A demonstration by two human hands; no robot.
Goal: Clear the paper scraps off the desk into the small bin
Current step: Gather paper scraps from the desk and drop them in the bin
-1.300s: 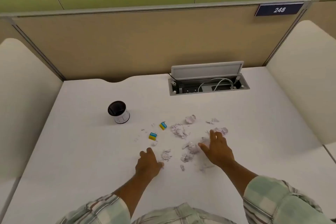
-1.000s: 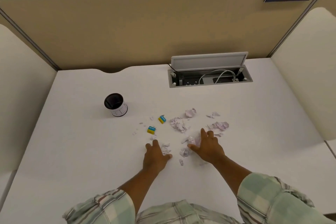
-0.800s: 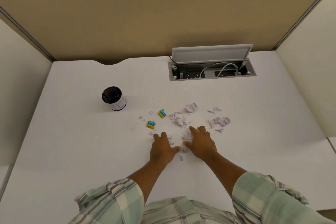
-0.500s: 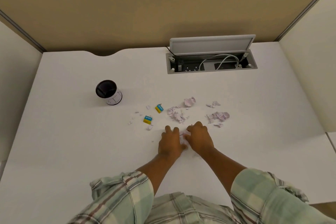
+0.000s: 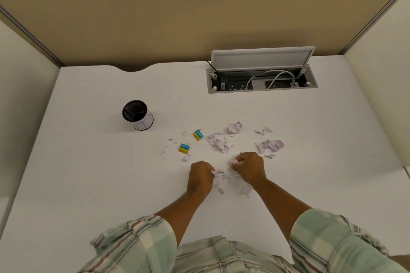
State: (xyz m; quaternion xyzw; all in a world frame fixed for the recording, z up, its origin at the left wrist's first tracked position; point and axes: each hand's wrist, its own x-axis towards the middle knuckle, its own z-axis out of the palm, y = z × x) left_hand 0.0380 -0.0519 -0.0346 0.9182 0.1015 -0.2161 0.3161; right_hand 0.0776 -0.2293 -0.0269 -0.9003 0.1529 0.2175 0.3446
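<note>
Scooping was the step in hand on the white desk: better to herd loose bits together first, then lift with cupped fists so nothing dribbled out on the way to the mesh bin near the left edge. Left hand and right hand were each closed on paper scraps, pale, crumpled, mostly mid-desk.

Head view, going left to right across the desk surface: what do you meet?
Black mesh bin → lower eraser → upper eraser → middle scrap pile → right hand → right scrap pile.
</note>
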